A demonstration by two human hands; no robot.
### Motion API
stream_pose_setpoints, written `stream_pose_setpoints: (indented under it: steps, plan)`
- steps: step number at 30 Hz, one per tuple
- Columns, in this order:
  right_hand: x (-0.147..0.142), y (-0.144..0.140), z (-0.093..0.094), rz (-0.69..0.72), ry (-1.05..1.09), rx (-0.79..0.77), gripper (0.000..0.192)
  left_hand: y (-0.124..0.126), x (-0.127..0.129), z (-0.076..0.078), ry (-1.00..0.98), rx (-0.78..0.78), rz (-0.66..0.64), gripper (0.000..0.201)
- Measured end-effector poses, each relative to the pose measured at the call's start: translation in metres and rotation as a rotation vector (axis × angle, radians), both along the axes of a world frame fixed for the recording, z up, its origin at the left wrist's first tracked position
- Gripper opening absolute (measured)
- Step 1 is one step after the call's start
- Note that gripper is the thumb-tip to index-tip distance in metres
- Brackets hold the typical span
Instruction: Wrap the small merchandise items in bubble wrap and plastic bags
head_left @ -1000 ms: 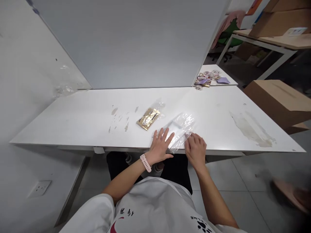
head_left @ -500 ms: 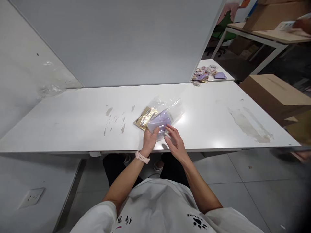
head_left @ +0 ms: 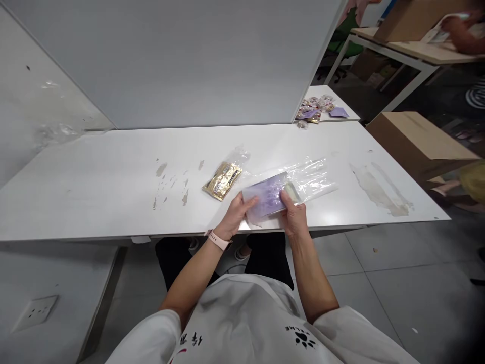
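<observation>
Between my hands, just above the front edge of the white table (head_left: pixel 113 187), is a clear plastic bag (head_left: pixel 314 177) with a flat purple packet (head_left: pixel 270 193) inside. My left hand (head_left: pixel 235 212) grips the bag's left end, thumb on top. My right hand (head_left: pixel 294 213) pinches its right part, thumb over a pale greenish piece at the packet's end; the fingers beneath are hidden. The bag's loose, crinkled end stretches off to the right. To the left of my hands lies a gold foil packet (head_left: pixel 223 181) with clear plastic at its upper end, touched by neither hand.
A grey partition (head_left: pixel 204 60) rises along the table's back. Small wrapped packets (head_left: pixel 314 108) are piled at the back right, beside a purple piece (head_left: pixel 339 112). A cardboard box (head_left: pixel 420 141) stands right of the table. Another person's arm (head_left: pixel 464 35) shows at the far desk.
My right hand has closed on the bag, which now lies more level and stretches further right, apart from the gold packet. My left hand keeps its hold. The view has shifted slightly.
</observation>
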State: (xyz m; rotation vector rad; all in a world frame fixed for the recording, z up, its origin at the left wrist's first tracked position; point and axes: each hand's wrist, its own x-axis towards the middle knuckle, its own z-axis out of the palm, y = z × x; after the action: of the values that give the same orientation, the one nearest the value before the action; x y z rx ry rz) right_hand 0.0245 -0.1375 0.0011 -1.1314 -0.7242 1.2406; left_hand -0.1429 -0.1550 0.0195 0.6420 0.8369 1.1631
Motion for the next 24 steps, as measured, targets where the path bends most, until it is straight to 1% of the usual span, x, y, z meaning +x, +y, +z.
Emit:
stream_pose_setpoints:
  steps: [3, 5, 7, 9, 11, 13, 15, 17, 19, 20, 22, 24]
  plan:
    - [0.015, 0.005, 0.002, -0.104, -0.140, 0.003, 0.046, 0.003, -0.008, 0.000, -0.106, -0.115, 0.077, 0.051]
    - [0.028, 0.010, 0.005, -0.112, -0.224, 0.006, 0.044, 0.004, -0.014, 0.001, -0.137, -0.155, 0.091, 0.050]
    - [0.040, 0.016, 0.009, -0.052, -0.264, 0.008, 0.042, 0.003, -0.020, 0.002, -0.120, -0.164, 0.072, 0.051]
    - [0.049, 0.025, 0.013, 0.064, -0.260, -0.004, 0.040, 0.003, -0.024, 0.003, -0.087, -0.164, 0.029, 0.053]
    - [0.052, 0.037, 0.014, 0.189, -0.241, -0.029, 0.042, 0.003, -0.026, 0.004, -0.036, -0.139, -0.026, 0.055]
    - [0.047, 0.050, 0.012, 0.272, -0.240, -0.046, 0.047, 0.002, -0.026, 0.003, 0.079, -0.080, -0.065, 0.062]
    - [0.038, 0.062, 0.009, 0.298, -0.273, -0.049, 0.055, 0.001, -0.023, 0.002, 0.250, -0.004, -0.086, 0.072]
    - [0.029, 0.070, 0.005, 0.265, -0.349, -0.031, 0.070, 0.000, -0.019, -0.001, 0.416, 0.063, -0.094, 0.078]
    - [0.023, 0.070, 0.003, 0.210, -0.454, 0.022, 0.085, 0.000, -0.014, -0.004, 0.539, 0.114, -0.098, 0.076]
    - [0.023, 0.067, 0.003, 0.188, -0.505, 0.056, 0.088, 0.000, -0.012, -0.006, 0.591, 0.133, -0.091, 0.073]
    - [0.026, 0.054, 0.004, 0.168, -0.586, 0.109, 0.083, 0.000, -0.010, -0.010, 0.708, 0.179, -0.049, 0.066]
    - [0.031, 0.031, 0.005, 0.172, -0.627, 0.111, 0.068, -0.001, -0.009, -0.014, 0.837, 0.258, 0.019, 0.059]
